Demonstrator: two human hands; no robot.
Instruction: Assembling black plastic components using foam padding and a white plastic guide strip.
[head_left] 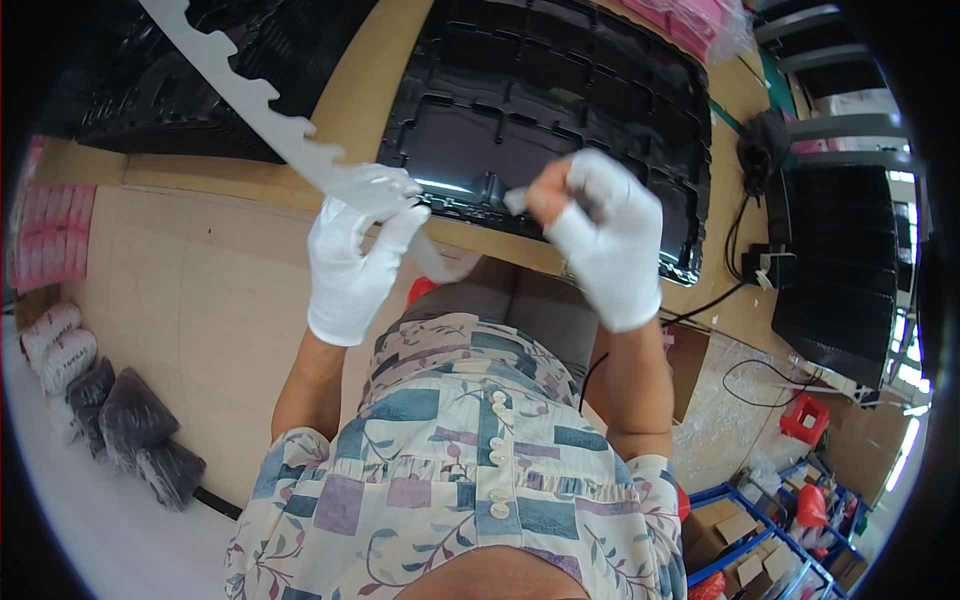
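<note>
My left hand (355, 265), in a white glove, is closed on the end of a long white strip with a notched edge (250, 98), which rises toward the upper left. From beneath these fingers hangs a curled translucent strip (440, 262). My right hand (612, 238), in a white glove with bare fingertips, pinches a small pale scrap (515, 200) between thumb and finger. Its fingers are slightly blurred. Both hands are over the near edge of a glossy black plastic tray (470, 140) with molded compartments.
Stacked black trays (210, 110) stand at the upper left. Pink packs (690, 22) lie at the far edge of the table (350, 75). A black cable (712, 303) runs across the right side, near a black box-shaped plug (768, 266). A red stool (804, 419) is at lower right.
</note>
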